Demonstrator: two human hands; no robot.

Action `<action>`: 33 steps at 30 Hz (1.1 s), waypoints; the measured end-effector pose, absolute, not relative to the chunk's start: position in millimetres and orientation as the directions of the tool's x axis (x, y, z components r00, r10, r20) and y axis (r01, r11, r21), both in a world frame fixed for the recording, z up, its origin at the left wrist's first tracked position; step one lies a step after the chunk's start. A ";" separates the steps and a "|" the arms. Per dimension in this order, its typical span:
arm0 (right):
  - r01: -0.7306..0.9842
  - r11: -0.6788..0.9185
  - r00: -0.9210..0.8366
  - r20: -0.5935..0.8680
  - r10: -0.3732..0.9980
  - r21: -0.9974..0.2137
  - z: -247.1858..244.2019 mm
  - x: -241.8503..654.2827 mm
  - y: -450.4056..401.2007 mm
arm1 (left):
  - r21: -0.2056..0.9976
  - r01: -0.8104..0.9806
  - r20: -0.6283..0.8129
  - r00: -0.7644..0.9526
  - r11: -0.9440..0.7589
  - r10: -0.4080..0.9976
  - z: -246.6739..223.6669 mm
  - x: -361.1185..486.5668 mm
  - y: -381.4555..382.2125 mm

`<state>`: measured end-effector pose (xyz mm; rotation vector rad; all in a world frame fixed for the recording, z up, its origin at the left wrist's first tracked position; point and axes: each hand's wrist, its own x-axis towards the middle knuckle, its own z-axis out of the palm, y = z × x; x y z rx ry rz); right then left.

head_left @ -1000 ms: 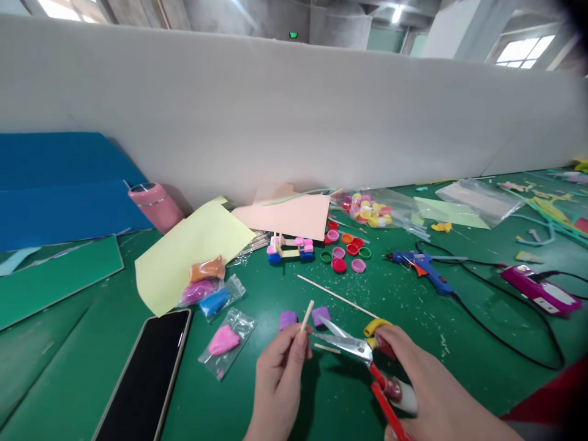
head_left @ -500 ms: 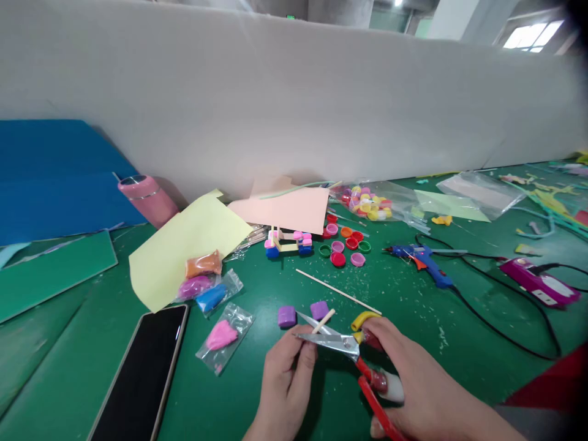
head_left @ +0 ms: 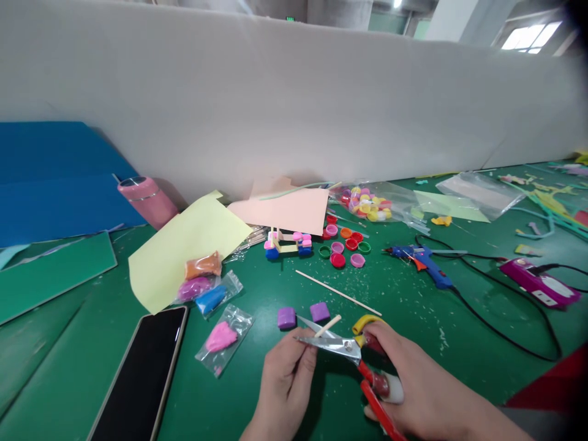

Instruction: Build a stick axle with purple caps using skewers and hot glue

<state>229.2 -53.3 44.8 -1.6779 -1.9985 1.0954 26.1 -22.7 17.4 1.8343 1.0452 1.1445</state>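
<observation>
Wooden stick (head_left: 328, 326), pinched in the left hand (head_left: 288, 370), sits between the open scissors (head_left: 348, 346) the right hand (head_left: 416, 380) grips. It looks not cut through yet. Behind, one little frame (head_left: 288, 248) seems built; two purple blocks (head_left: 286, 318) lie loose.

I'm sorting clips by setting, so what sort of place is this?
Probably a craft workspace: a blue glue gun lies on the green table, a small bag of pink, clay-like material lies near the phone, and the right hand holds scissors.
</observation>
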 end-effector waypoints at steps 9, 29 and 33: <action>0.720 0.027 -0.298 -0.273 0.914 -0.694 39.6 228.4 -54.0 | 0.844 0.261 0.396 0.287 -0.469 0.872 18.3 25.5 -21.3; 0.741 0.029 -0.289 -0.280 0.915 -0.671 44.1 227.7 -54.4 | 0.975 -0.184 -0.064 0.319 0.128 0.946 19.5 20.9 -20.0; 0.741 -0.045 -0.254 -0.342 0.905 -0.670 50.1 224.0 -54.8 | 0.954 -0.247 -0.073 0.360 0.170 0.930 21.7 19.9 -20.8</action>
